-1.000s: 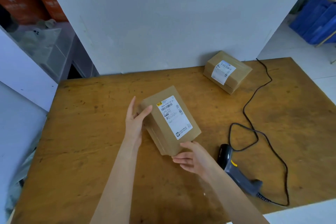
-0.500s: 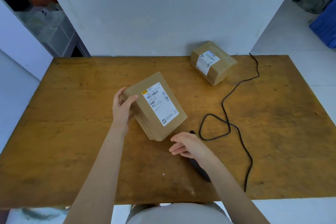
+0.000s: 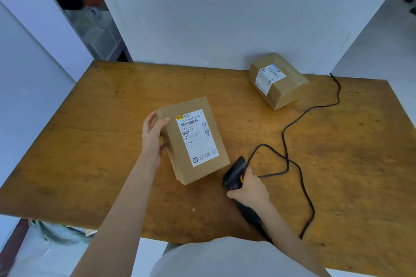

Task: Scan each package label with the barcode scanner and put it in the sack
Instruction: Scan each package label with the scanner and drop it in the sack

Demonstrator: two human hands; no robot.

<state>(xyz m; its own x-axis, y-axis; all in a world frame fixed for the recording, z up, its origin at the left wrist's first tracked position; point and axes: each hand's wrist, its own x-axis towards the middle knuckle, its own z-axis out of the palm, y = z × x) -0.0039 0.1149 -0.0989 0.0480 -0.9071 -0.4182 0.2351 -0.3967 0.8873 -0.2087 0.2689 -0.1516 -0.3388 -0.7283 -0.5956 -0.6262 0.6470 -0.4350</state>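
Observation:
A brown cardboard package (image 3: 198, 159) with a white label facing up lies mid-table. My left hand (image 3: 153, 137) grips its far left corner, thumb on top. To its right my right hand (image 3: 248, 189) curls round the handle of the black barcode scanner (image 3: 235, 173), whose head points away from me beside the package's near right corner. A second labelled package (image 3: 281, 87) sits at the back of the table by the wall. A greyish sack (image 3: 54, 231) shows partly below the table's left front edge.
The scanner's black cable (image 3: 299, 173) loops across the right half of the wooden table (image 3: 90, 141) and runs to the back wall. A white partition stands behind the table, with shelves and an orange object at the far left.
My right hand has left the package's near corner and taken hold of the scanner. My left hand stays on the package, which has turned slightly.

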